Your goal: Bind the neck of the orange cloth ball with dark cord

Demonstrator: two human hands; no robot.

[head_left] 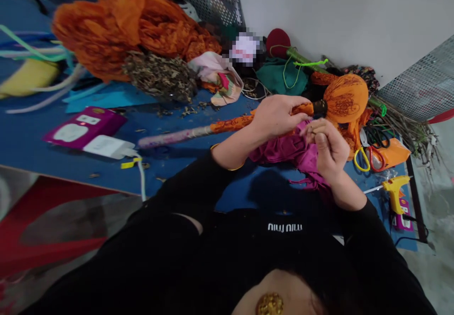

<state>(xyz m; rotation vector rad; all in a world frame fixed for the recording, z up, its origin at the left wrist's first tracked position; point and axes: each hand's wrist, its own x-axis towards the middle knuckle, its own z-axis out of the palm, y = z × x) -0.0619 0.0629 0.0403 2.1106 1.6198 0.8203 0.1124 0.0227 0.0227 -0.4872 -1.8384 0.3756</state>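
Observation:
A long stick (229,125), partly wrapped in patterned orange cloth, lies slantwise over the blue table. At its right end is a round orange cloth-covered head (345,98) with a dark band at its neck. My left hand (278,115) is closed around the wrapped stick just left of that band. Below the neck, my right hand (328,147) is pinched on something small and tan that I cannot make out. Magenta cloth (283,149) lies beneath both hands.
Orange cloth (131,26) and dried leaves (159,76) are heaped at the back left. A purple box (85,128) with a white plug (106,147) sits left. Scissors (362,159) and a yellow glue gun (396,189) lie right, near the table edge.

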